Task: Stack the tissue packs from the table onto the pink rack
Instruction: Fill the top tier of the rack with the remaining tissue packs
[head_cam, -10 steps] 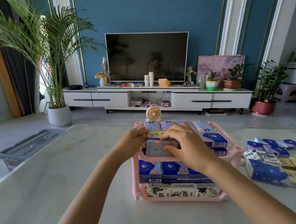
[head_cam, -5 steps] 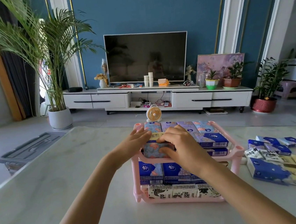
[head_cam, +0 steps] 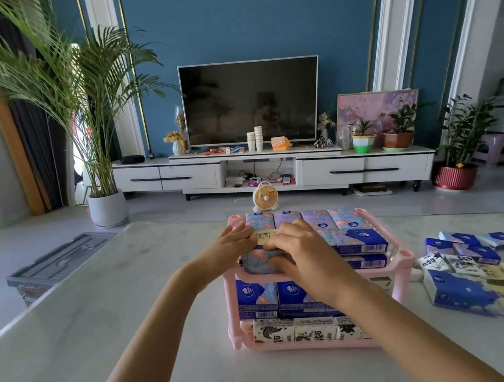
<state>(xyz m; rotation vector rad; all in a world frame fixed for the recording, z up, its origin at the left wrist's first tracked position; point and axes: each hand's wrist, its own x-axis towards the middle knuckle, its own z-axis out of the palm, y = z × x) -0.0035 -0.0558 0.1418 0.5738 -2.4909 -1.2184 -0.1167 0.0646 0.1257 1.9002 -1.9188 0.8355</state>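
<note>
**A:** Pink plastic, that rack. Where does it stand?

**B:** About the middle of the pale bench. It has three shelves. Black-and-white packs fill the bottom one and dark blue packs the middle one.

**A:** And the top shelf?

**B:** There is a row of flowered packs along the far edge, and two dark blue packs stacked at the right. At the near left corner lies a flowered pack, with a yellow pack just beyond it. I cannot tell whether the yellow one sits on it or behind it.

**A:** What are the hands doing?

**B:** Both are at that near left corner. The right hand grips the flowered pack, fingers curled over its top and thumb on its near face. The left hand rests at its left end, fingers fairly straight and touching the yellow pack.

**A:** Any packs off the rack?

**B:** A loose heap of tissue packs lies on the bench to the right of the rack, with blue, yellow and black-and-white ones mixed.
</note>
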